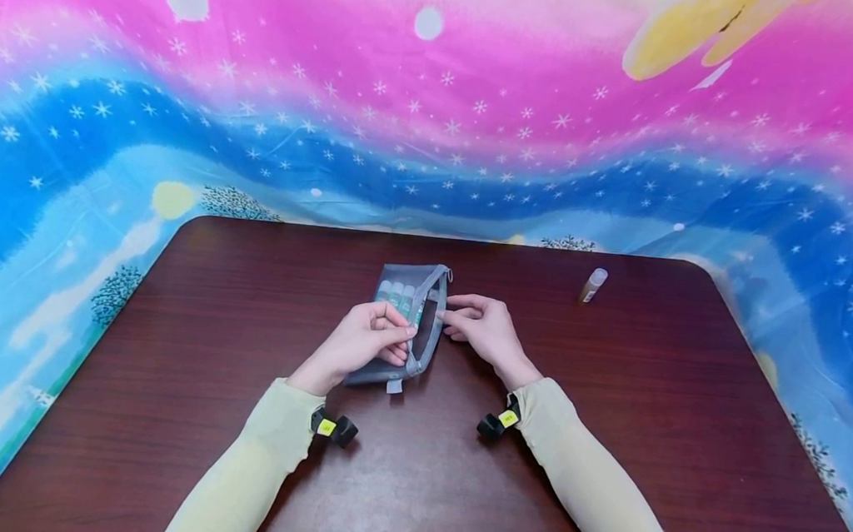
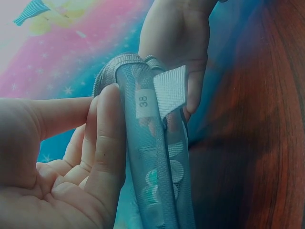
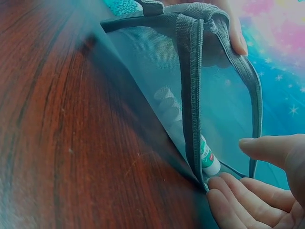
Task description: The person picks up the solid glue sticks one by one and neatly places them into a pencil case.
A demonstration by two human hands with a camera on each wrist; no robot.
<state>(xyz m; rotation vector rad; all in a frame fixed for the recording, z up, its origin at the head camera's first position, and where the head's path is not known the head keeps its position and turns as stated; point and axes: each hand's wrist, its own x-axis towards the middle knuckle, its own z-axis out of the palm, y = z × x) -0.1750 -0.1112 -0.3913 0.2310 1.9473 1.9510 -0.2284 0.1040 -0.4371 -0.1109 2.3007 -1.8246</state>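
A grey mesh zipper pouch point(image 1: 396, 273) lies on the table with its zipped side spread apart. Through the mesh show several glue sticks point(image 1: 396, 290) with white caps and green labels. My left hand point(image 1: 360, 340) pinches the near lip of the opening between thumb and fingers. At the opposite lip is my right hand point(image 1: 487, 329), thumb and fingers apart, fingertips right at the edge. In the right wrist view one green-and-white glue stick point(image 3: 209, 160) lies inside the mouth, close to those fingertips. A small label point(image 2: 145, 102) reading 38 shows on the pouch's end.
A single glue stick point(image 1: 593, 286) stands on the dark red wooden table point(image 1: 409, 482), towards the back right. Behind the table hangs a pink and blue patterned cloth point(image 1: 438, 117). A black wrist camera point(image 1: 342, 430) sits below the left hand, another point(image 1: 492, 426) below the right.
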